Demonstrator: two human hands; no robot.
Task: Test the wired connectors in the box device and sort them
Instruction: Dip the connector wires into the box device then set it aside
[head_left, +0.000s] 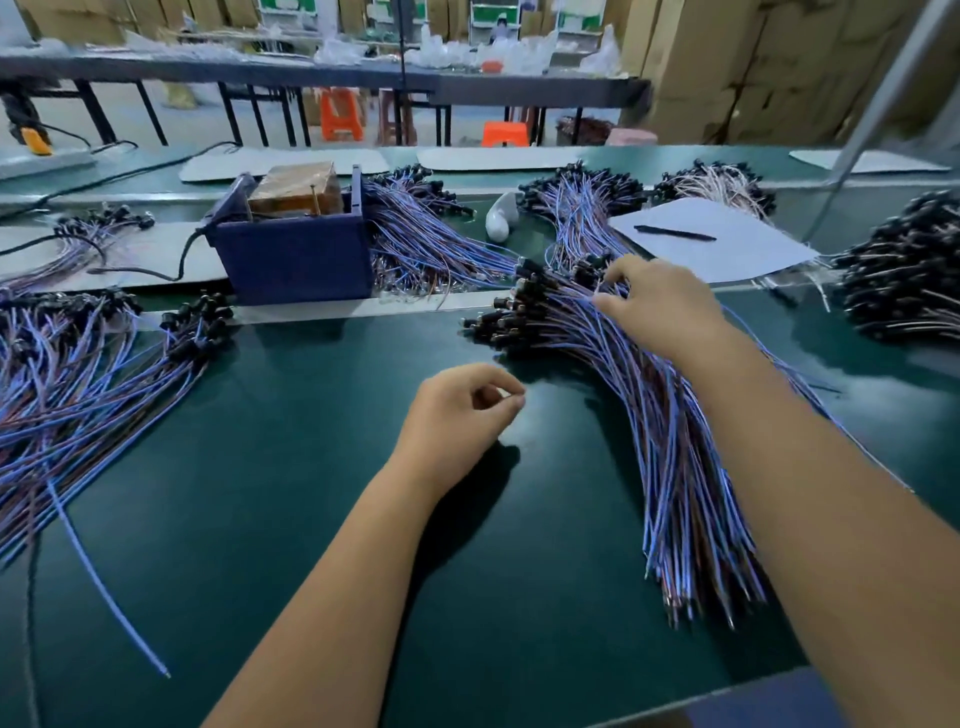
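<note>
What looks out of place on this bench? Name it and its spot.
One blue wire trails loose from the left pile and runs alone toward the near edge of the green mat. The other wired connectors lie in bundles, like the one the right hand is picking at.

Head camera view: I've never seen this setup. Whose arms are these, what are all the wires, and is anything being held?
One camera, worn on a person's head, looks down at their bare arms over a green bench. The right hand reaches into a bundle of blue wires with black connectors, fingers picking at the strands. The left hand hovers loosely curled, holding nothing I can see. The dark blue box device stands behind, with further wire piles around it, plus a paper sheet with a pen.
</note>
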